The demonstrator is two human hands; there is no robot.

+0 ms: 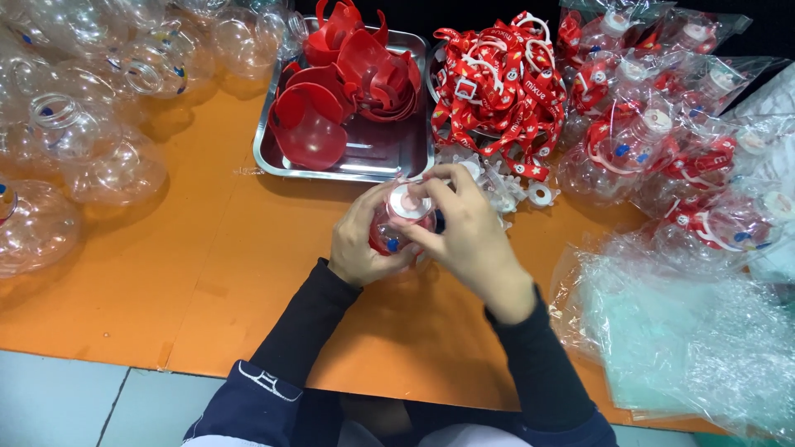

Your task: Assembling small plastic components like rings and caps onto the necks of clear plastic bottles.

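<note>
A: What lies around the person's hands?

B: An orange tabletop (207, 273). Behind them sits a steel tray (389, 157) of red plastic cups (319, 124), and beside it a heap of red printed straps (497, 91). Empty clear round bottles (91, 132) crowd the left; bagged finished bottles (662, 141) pile up on the right, with flat clear bags (696, 331) in front of them. Small white caps (540, 194) lie just past the fingers.

A: And the thing in hand?

B: A clear round bottle with a red base (397, 228), at the tabletop's middle. The left hand (360, 244) wraps its side, grip clamped on it. The right hand (464, 228) pinches its white lid (408, 201), fingers together there.

A: Which way does it point?

B: Its axis stands roughly upright, lid toward the camera.
</note>
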